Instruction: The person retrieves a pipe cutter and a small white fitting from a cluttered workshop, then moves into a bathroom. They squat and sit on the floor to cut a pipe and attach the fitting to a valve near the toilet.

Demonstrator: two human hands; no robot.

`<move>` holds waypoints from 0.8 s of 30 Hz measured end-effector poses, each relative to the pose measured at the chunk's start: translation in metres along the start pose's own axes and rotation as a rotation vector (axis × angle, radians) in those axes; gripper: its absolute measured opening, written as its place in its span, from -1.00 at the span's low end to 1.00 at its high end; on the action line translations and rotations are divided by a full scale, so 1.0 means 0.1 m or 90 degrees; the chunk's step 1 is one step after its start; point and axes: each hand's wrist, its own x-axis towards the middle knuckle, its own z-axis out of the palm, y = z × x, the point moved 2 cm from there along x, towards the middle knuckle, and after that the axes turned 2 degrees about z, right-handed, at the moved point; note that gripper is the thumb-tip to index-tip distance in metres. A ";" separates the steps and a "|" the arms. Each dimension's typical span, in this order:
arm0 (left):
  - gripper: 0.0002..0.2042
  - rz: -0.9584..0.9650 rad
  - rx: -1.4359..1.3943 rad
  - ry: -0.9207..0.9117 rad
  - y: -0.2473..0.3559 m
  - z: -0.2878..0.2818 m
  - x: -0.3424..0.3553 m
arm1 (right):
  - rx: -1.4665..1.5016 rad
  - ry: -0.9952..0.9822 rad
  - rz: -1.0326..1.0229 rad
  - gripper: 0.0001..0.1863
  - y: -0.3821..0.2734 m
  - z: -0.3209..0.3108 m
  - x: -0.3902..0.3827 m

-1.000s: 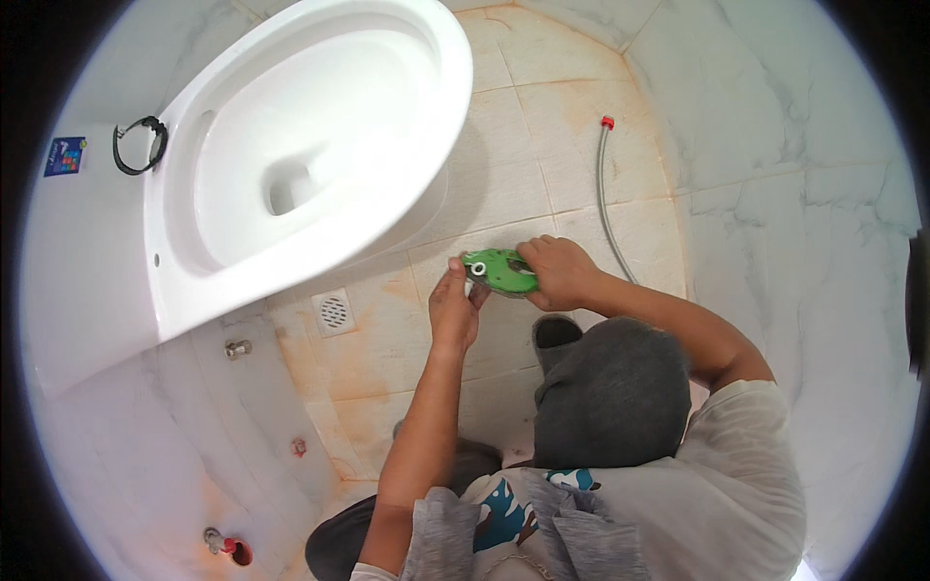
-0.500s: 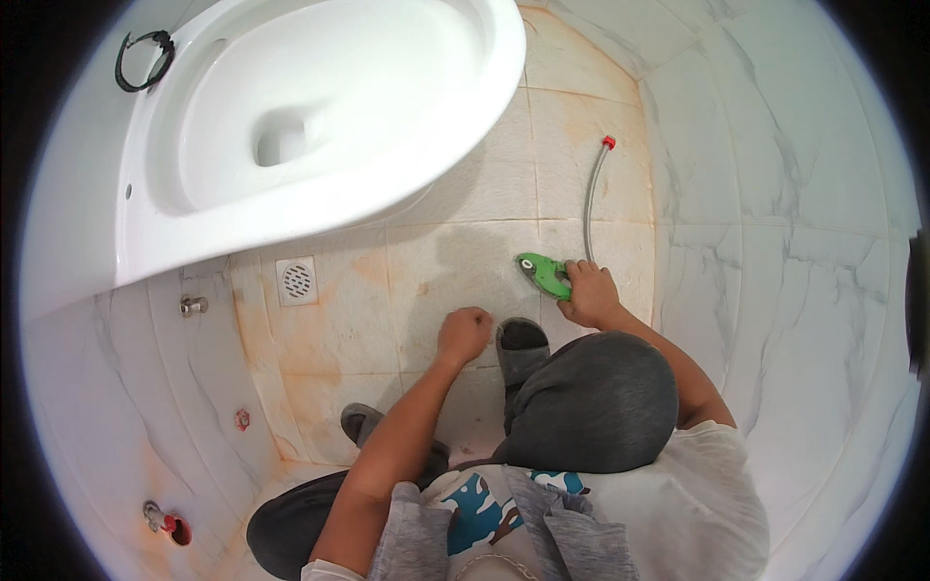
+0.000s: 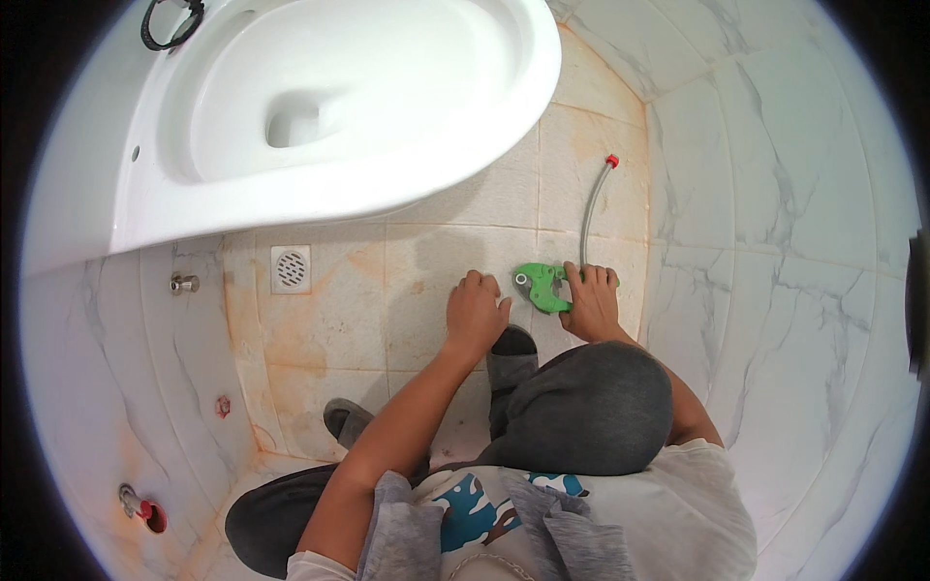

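My right hand (image 3: 592, 303) is closed around the handles of a green pipe cutter (image 3: 544, 288), held low over the tiled floor in front of my right knee. Its rounded head points left, and a gap shows between its jaws and handles. My left hand (image 3: 477, 308) is just left of the cutter's head, apart from it. The thumb there stands away from loosely bent fingers, and nothing shows in them. A grey flexible hose (image 3: 591, 208) with a red end cap runs forward from beside my right hand; its near end is hidden there.
A white toilet bowl (image 3: 387, 198) fills the far left, with a black strap-like loop (image 3: 172, 44) on it. A square floor drain (image 3: 291, 270) lies below it. A metal valve (image 3: 184, 283) and a red-rimmed pipe opening (image 3: 153, 516) are on the left wall. Marble-patterned tiles (image 3: 785, 290) rise on the right.
My left hand has moved forward and right, nearer the cutter, and its fingers have loosened from a fist. The cutter has turned in my right hand and its gap shows wider.
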 end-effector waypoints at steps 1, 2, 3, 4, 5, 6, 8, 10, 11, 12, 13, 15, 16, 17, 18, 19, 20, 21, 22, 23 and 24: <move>-0.64 -0.116 -0.133 -0.034 -0.04 0.06 0.07 | 0.013 0.013 -0.016 -0.05 -0.03 -0.02 -0.02; -0.62 -0.211 -0.265 -0.017 -0.09 0.13 0.13 | 0.023 0.014 -0.022 -0.05 -0.05 -0.03 -0.04; -0.61 -0.327 -0.401 -0.021 -0.16 0.22 0.15 | 0.033 0.014 -0.027 -0.05 -0.08 -0.05 -0.07; -0.62 -0.340 -0.477 -0.032 -0.22 0.30 0.15 | 0.032 0.025 -0.036 -0.06 -0.11 -0.06 -0.08; -0.62 -0.375 -0.557 -0.066 -0.28 0.38 0.13 | 0.030 0.033 -0.045 -0.06 -0.14 -0.07 -0.09; -0.63 -0.424 -0.647 -0.103 -0.33 0.46 0.12 | 0.036 0.054 -0.066 -0.07 -0.17 -0.08 -0.10; -0.68 -0.376 -0.631 -0.120 -0.41 0.55 0.10 | 0.020 0.058 -0.059 -0.07 -0.21 -0.08 -0.10; -0.74 -0.366 -0.602 -0.137 -0.49 0.56 0.08 | 0.010 0.051 -0.071 -0.07 -0.27 -0.07 -0.09; -0.78 -0.385 -0.589 -0.156 -0.53 0.55 0.09 | 0.003 0.061 -0.080 -0.07 -0.28 -0.08 -0.08; -0.80 -0.352 -0.519 -0.118 -0.60 0.49 0.09 | 0.005 0.050 -0.063 -0.05 -0.30 -0.06 -0.08; -0.82 -0.337 -0.458 -0.091 -0.66 0.43 0.09 | 0.011 0.063 -0.047 -0.03 -0.32 -0.06 -0.06; -0.83 -0.294 -0.316 0.061 -0.92 0.21 0.00 | -0.024 0.018 0.046 -0.06 -0.29 -0.02 -0.02; -0.82 -0.259 -0.227 0.188 -1.12 0.05 0.00 | -0.010 0.011 0.077 -0.06 -0.28 0.00 0.01; -0.83 -0.329 -0.218 0.244 -1.38 -0.11 -0.03 | -0.004 -0.009 0.122 -0.06 -0.26 0.02 0.04; -0.83 -0.351 -0.155 0.328 -1.72 -0.37 -0.03 | -0.001 -0.019 0.163 -0.06 -0.25 0.04 0.07; -0.82 -0.415 -0.147 0.424 -2.04 -0.62 -0.08 | 0.000 -0.054 0.172 -0.04 -0.24 0.08 0.10; -0.79 -0.484 -0.180 0.498 -2.34 -0.87 -0.14 | -0.001 -0.080 0.182 -0.03 -0.25 0.11 0.12; -0.80 -0.624 -0.073 0.506 -2.61 -1.12 -0.15 | -0.001 -0.112 0.198 -0.02 -0.25 0.15 0.12; -0.80 -0.630 -0.133 0.506 -2.92 -1.34 -0.21 | -0.005 -0.131 0.164 0.03 -0.28 0.16 0.14; -0.79 -0.627 -0.190 0.529 -3.14 -1.52 -0.26 | 0.014 -0.142 0.148 0.03 -0.29 0.19 0.14; -0.78 -0.649 -0.243 0.588 -3.28 -1.64 -0.26 | 0.027 -0.161 0.141 0.04 -0.31 0.21 0.13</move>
